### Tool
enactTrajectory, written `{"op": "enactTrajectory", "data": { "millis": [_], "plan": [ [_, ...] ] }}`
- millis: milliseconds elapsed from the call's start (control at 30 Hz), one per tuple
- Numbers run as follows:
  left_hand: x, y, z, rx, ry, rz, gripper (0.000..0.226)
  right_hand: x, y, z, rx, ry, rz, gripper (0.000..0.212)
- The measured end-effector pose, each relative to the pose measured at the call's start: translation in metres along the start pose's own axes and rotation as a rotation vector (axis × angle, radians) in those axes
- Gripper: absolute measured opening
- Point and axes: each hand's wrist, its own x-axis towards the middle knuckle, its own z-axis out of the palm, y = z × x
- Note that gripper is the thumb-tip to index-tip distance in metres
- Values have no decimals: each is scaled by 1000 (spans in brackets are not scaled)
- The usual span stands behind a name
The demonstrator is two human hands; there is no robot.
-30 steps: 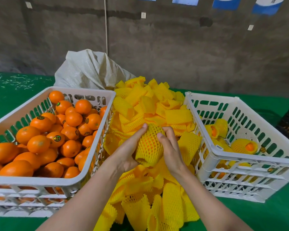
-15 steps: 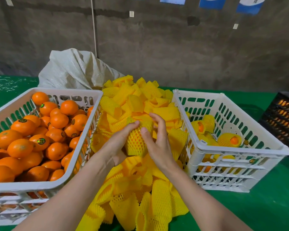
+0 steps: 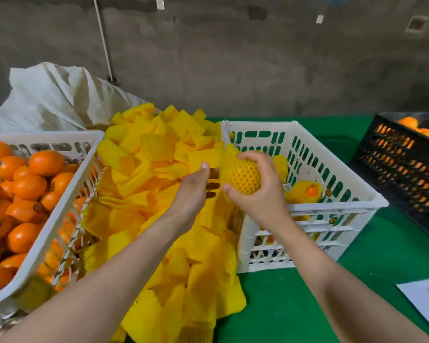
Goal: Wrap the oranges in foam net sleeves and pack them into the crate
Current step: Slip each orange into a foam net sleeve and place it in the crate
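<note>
A yellow-foam-netted orange [image 3: 242, 175] is gripped by the right hand [image 3: 260, 199], the left hand [image 3: 191, 194] loose and empty; few are packed in the white slotted plastic crate [image 3: 344, 206], many bare oranges [image 3: 29, 186] are left.

sleeved orange [image 3: 242, 175] | yellow net, held over white crate [image 3: 332, 206] rim

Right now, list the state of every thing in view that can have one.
wrapped orange, sleeved in net, held at the packing crate's left rim
right hand, grips the wrapped orange
left hand, holds nothing
packing crate, holds a few wrapped oranges, far from full
supply crate, nearly full of bare oranges
foam sleeves, loose pile between the white crates
black crate, holds oranges
</note>
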Motion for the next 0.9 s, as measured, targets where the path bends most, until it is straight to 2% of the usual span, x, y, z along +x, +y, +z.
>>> {"op": "enactTrajectory", "data": {
  "millis": [133, 233, 333, 433, 633, 700, 767, 900],
  "plan": [
    [26, -13, 36, 571, -77, 394, 21, 46, 51, -43, -51, 135, 251, 51],
    [40, -17, 55, 815, -196, 491, 24, 91, 96, -60, -325, 46, 422, 55],
    [48, -22, 60, 880, -186, 512, 27, 124, 143, -65, -631, -241, 522, 64],
    [49, -27, 60, 926, -159, 538, 24, 134, 178, -60, -874, -505, 508, 74],
    [50, -33, 62, 867, -117, 517, 21, 123, 210, -48, -944, -615, 633, 81],
    [49, -34, 61, 838, -110, 505, 21, 124, 203, -47, -967, -555, 627, 78],
    [45, -36, 58, 825, -115, 502, 23, 123, 188, -45, -946, -439, 544, 72],
    [35, -37, 49, 849, -197, 508, 31, 120, 147, -26, -684, -243, 148, 48]
  ]
}}
